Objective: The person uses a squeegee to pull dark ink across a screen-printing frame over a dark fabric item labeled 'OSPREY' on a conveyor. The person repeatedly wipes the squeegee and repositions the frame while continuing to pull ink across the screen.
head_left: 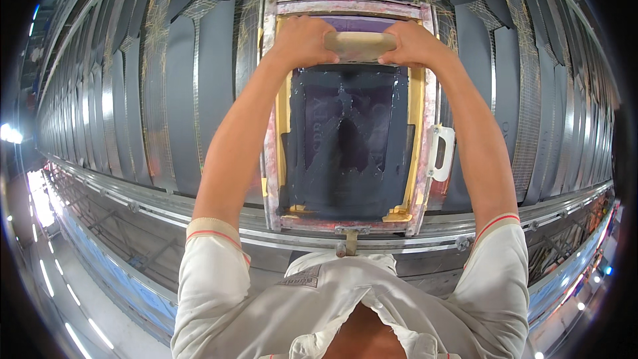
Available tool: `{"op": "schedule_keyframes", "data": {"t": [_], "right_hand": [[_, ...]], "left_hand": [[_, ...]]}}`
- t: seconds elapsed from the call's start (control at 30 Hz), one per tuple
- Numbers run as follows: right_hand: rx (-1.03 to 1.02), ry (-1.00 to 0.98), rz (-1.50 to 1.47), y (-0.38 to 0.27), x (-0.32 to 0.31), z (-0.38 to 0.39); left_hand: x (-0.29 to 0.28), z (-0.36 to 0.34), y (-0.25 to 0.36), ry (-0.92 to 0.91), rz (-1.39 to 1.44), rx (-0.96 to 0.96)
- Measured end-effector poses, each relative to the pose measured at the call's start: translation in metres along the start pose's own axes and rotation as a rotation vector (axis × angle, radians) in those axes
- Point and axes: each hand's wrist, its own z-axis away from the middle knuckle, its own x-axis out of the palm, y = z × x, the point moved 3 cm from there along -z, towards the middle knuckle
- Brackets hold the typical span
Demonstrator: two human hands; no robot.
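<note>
My left hand and my right hand are closed on the two ends of a pale, wide squeegee, across the far part of a screen-printing frame. The frame has pink-stained rims and yellow tape along its inside edges. Nearer me, dark ink lies spread on the screen mesh, over faint lettering and lighter patches. Behind the squeegee a purple band of the screen shows. A white handle sticks out from the frame's right side, below my right forearm.
Long printing table runs left and right, holding rows of dark grey cut pieces on patterned strips with yellow lines. A metal rail runs along the near edge, with a bracket at the frame's front. Lights show at the far left.
</note>
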Motion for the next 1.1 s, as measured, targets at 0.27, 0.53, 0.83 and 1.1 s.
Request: {"op": "schedule_keyframes", "data": {"t": [0.27,0.53,0.83,1.1], "right_hand": [[-0.073,0.076,0.096,-0.037,0.087,0.115],[-0.091,0.137,0.064,-0.068,0.193,0.260],[0.512,0.914,-0.429,0.072,0.147,0.215],[0.475,0.928,-0.380,0.079,0.089,0.251]], "left_hand": [[0.030,0.132,0.059,0.070,0.122,0.061],[0.073,0.300,0.140,0.316,0.101,0.118],[0.067,0.305,0.144,0.192,0.112,0.001],[0.030,0.308,0.166,0.314,0.194,0.113]]}}
